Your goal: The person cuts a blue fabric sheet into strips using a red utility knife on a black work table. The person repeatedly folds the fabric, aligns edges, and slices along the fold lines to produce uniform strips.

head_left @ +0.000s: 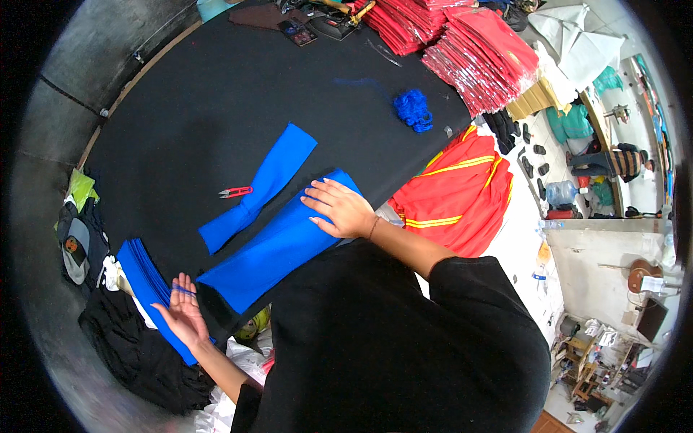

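My right hand point(342, 210) lies flat with fingers stretched on a folded piece of blue fabric point(267, 249) at the near edge of the black table. My left hand point(185, 315) is turned palm up, fingers extended, with what looks like a strand of blue thread point(183, 290) across them. It is beside a stack of long blue fabric strips point(155, 296) at the left. Farther in lies a narrower blue strip point(271, 180), with small red thread snips point(236, 192) resting partly over its edge.
A tangle of blue thread point(413, 110) sits on the black table point(180, 130) toward the right. Stacks of red packages point(482, 58) stand at the far right. Red fabric with yellow stripes point(458, 195) hangs beside the table. A phone point(298, 32) lies at the far edge.
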Action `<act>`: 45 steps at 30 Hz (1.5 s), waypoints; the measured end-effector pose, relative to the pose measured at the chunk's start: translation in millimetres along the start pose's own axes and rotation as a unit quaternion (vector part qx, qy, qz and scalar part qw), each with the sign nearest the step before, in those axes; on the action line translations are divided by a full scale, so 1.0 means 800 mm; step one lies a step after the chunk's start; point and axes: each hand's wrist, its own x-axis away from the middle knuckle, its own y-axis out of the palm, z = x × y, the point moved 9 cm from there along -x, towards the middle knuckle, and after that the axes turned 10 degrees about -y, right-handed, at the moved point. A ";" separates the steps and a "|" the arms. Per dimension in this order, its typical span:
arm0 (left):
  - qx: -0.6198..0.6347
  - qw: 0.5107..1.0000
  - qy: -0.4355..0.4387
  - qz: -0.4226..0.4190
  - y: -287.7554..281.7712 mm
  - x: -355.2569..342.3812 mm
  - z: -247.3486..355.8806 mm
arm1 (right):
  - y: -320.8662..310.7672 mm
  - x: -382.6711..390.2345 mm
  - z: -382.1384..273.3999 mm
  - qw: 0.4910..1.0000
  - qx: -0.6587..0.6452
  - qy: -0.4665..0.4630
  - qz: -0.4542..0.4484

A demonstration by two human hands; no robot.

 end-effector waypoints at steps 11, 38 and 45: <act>-0.346 0.916 0.195 0.057 0.062 0.014 -0.062 | -0.089 0.030 0.047 0.953 -0.074 0.128 0.265; -0.766 0.619 0.140 0.107 0.121 0.013 -0.104 | -0.069 0.067 0.122 0.968 0.086 0.207 0.109; -0.741 0.646 0.142 0.118 0.126 0.012 -0.097 | -0.050 0.089 0.123 0.946 -0.073 0.290 0.125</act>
